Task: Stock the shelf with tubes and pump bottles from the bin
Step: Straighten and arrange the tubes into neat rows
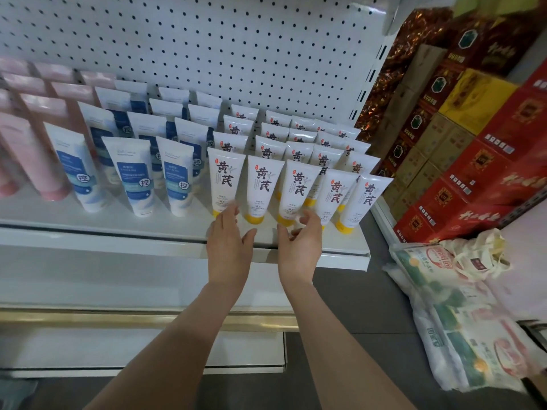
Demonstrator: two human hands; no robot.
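Observation:
White tubes with yellow caps (262,187) stand cap-down in several rows at the right end of the white shelf (148,241). To their left stand white-and-blue tubes (134,176), then pink tubes (35,161). My left hand (228,241) reaches over the shelf's front edge, fingers straight, fingertips at the cap of the leftmost front yellow-capped tube. My right hand (300,247) is beside it, palm turned left, fingers loosely curved near the cap of the third front tube (299,187). Neither hand holds anything. No bin or pump bottles are in view.
A white pegboard (207,48) backs the shelf. Red and yellow cartons (473,173) are stacked to the right. Plastic sacks and a cloth bag (461,291) lie on the floor at lower right. A lower shelf edge (148,318) runs beneath my forearms.

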